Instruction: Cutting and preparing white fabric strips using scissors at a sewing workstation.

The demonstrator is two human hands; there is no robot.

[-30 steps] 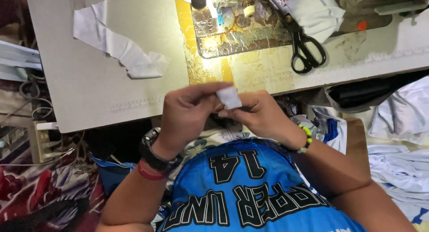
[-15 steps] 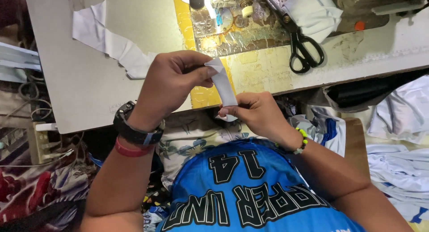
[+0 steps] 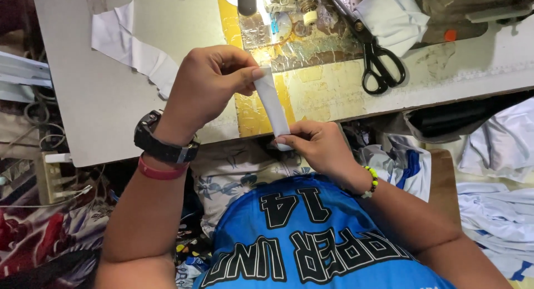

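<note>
Seen from above, a person's two hands hold a narrow white fabric strip (image 3: 272, 108) taut just over the near edge of a grey desk (image 3: 83, 100): the left hand (image 3: 208, 86) (a black watch on its wrist) pinches the strip's upper end between thumb and fingers, and the right hand (image 3: 317, 150) grips its lower end, close to the body. Well apart on the desk lie black scissors (image 3: 378, 63) to the right and a loose white fabric scrap (image 3: 133, 50) to the left.
</note>
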